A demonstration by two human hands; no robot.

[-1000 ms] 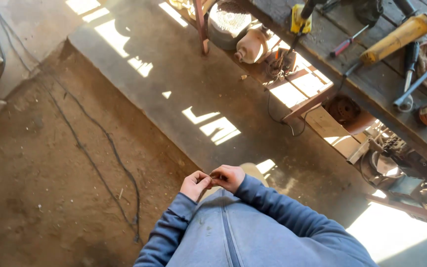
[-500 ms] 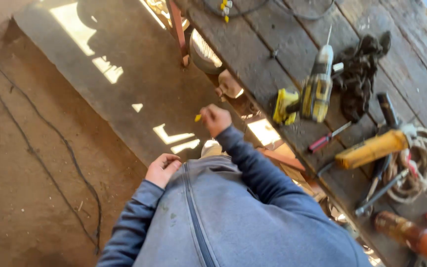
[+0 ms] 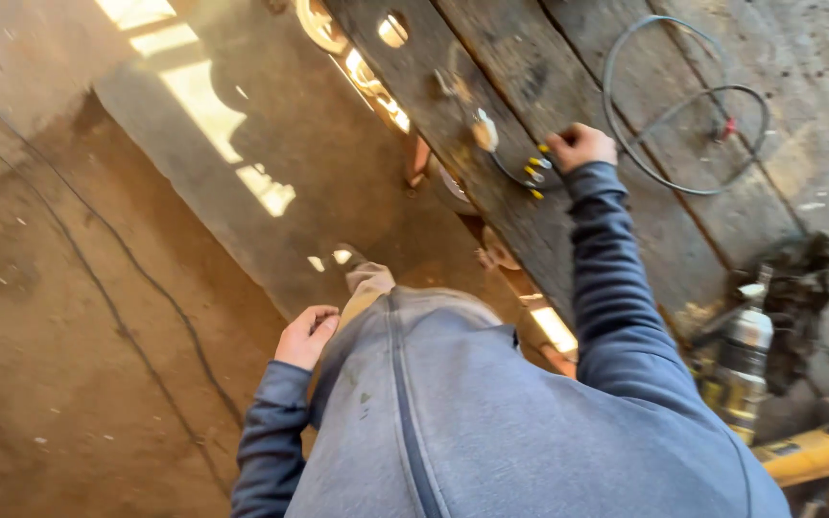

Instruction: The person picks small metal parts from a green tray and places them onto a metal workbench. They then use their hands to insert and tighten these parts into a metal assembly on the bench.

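Head view: right hand [image 3: 582, 146] stretched out onto the wooden workbench [image 3: 568, 77], fingers curled shut around small yellow-tipped connectors [image 3: 535, 173] on a short dark lead, near the bench's front edge. Grey cable loop [image 3: 669, 105] lies just beside it. Left hand [image 3: 307, 336] hangs at the hip, fingers loosely curled, holding nothing, over the dirt floor [image 3: 59, 317].
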